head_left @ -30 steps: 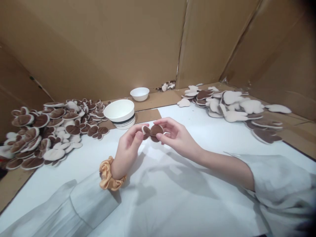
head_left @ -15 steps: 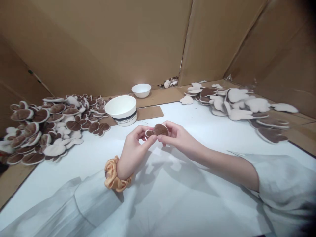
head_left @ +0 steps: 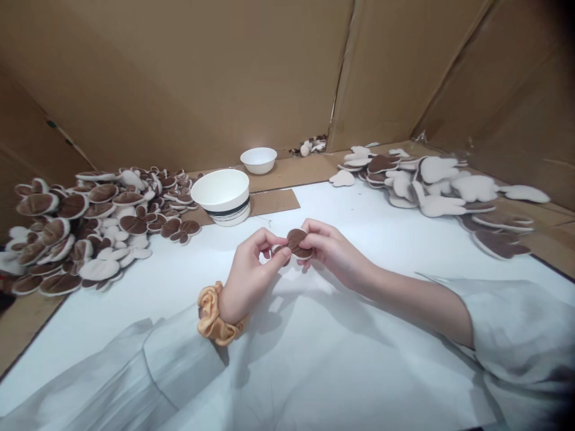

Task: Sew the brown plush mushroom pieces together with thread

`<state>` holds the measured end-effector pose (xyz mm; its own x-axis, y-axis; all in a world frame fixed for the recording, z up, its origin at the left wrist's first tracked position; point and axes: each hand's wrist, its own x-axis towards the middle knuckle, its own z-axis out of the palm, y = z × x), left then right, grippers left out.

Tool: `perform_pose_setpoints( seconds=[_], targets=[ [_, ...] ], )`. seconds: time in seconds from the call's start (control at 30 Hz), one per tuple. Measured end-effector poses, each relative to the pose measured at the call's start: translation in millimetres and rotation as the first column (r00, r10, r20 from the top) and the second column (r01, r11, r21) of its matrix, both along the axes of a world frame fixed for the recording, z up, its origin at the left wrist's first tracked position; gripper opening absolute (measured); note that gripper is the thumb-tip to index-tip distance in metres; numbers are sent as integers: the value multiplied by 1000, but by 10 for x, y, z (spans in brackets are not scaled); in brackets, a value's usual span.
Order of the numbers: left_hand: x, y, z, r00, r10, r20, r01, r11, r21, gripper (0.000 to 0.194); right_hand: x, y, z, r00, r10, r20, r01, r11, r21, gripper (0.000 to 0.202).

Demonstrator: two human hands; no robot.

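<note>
A small brown plush piece with a pale edge (head_left: 296, 240) is held between both hands over the white table. My left hand (head_left: 254, 269) pinches its left part between thumb and fingers; an orange scrunchie (head_left: 216, 316) circles that wrist. On the piece's right side, my right hand (head_left: 335, 248) grips with the thumb on top and the fingers partly behind. Fingers cover some of the piece. Beyond my left hand stands a larger white bowl with dark bands (head_left: 222, 194).
Brown and white plush pieces (head_left: 102, 193) are heaped at the left. Larger pale and brown pieces (head_left: 438, 170) lie at the right. A small white bowl (head_left: 259, 160) sits behind on cardboard (head_left: 305, 170). Cardboard walls (head_left: 202, 78) enclose the white table (head_left: 332, 359).
The held piece has turned and moved slightly right between my fingers, with more of its brown face showing. My right thumb now lies higher on it. The view has shifted a little.
</note>
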<state>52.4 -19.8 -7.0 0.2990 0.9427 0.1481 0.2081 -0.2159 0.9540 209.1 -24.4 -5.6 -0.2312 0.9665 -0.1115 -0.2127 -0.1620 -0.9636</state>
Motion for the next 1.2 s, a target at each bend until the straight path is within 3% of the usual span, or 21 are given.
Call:
perform_pose_setpoints(
  seconds=[0.23,0.4,0.53,0.67,0.8,0.9,1.03,1.2],
  targets=[
    [-40,-18,-69,1000,3,-1,-3,998,58,12,84,63,0,997,33,73,-33,999,-3,12],
    [-50,-4,-125,998,51,47,-54,997,56,10,108,87,16,987,25,158,-48,989,141,13],
    [-30,21,-165,987,64,147,-65,998,4,15,87,83,-36,975,86,207,-125,975,184,20],
    [-20,43,-201,979,42,198,-26,996,-81,21,53,75,-100,972,11,233,-65,973,222,27],
    [-18,58,-218,973,82,214,-66,994,-83,27,53,68,-104,963,-23,267,-45,968,246,23],
    [-11,41,-201,986,21,168,-12,998,-54,35,58,43,-75,956,31,292,-108,961,253,14],
    [-5,3,-165,1000,-10,16,10,1000,0,28,47,11,-60,963,110,246,-169,957,234,15],
    [-4,6,-173,1000,-13,-20,11,998,-64,33,23,8,-90,979,91,182,-119,981,151,22]
  ],
)
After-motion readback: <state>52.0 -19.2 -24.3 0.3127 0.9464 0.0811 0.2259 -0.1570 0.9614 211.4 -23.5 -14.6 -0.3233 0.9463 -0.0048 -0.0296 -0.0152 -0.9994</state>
